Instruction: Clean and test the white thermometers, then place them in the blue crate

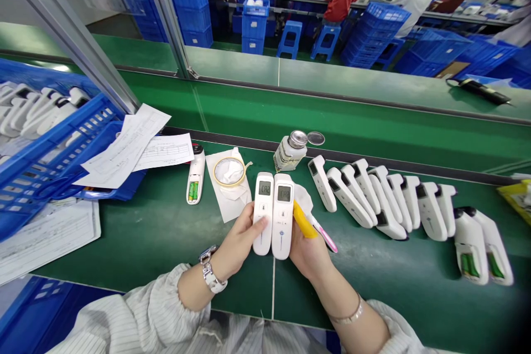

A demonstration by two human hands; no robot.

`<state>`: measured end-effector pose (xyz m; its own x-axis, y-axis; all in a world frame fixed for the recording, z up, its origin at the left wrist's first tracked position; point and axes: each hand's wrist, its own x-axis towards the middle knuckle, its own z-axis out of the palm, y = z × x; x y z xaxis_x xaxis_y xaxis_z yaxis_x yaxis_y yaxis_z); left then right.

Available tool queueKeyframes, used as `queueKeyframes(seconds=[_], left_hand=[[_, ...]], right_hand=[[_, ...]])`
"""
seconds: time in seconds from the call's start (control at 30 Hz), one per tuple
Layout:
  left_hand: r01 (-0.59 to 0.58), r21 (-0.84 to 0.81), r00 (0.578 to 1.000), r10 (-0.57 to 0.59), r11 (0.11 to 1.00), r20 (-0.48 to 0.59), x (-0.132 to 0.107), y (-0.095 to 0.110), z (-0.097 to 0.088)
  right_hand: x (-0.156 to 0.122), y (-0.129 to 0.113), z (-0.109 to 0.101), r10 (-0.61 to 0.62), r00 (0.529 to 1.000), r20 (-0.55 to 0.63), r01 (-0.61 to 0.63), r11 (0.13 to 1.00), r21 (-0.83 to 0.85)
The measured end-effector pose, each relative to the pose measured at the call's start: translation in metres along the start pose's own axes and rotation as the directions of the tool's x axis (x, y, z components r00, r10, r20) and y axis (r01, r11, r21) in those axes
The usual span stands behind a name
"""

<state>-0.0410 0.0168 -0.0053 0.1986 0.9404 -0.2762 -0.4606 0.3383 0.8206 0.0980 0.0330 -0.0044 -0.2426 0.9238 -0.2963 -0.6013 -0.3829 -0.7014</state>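
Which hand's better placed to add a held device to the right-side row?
Probably the right hand: it holds one white device, nearer the row; the left hand, holding the other device, is farther off.

Two infrared thermometers [282,211] are held side by side in the hands [237,242], above the tabletop [166,235]. Bottle [286,156] behind them. To the right, a thermometer row [367,187], with a pair [470,235] beyond its far end. To the left: one thermometer [197,170], loose papers [128,149], then a basket [50,161] holding more.
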Motion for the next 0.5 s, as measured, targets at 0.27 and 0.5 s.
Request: queueKeyframes(seconds=[0.27,0.5], left_hand=[[0.026,-0.137,0.998,-0.033,0.99,-0.044,0.0018,-0.0002,0.001],[-0.031,-0.15,0.998,0.023,0.988,-0.053,0.003,-0.0008,0.0016]], right_hand=[[0.0017,-0.0008,0.003,-0.019,1.0,0.016,0.018,0.999,0.043],[0.0025,0.0007,0.0019,-0.01,1.0,-0.011,0.011,0.995,0.099]])
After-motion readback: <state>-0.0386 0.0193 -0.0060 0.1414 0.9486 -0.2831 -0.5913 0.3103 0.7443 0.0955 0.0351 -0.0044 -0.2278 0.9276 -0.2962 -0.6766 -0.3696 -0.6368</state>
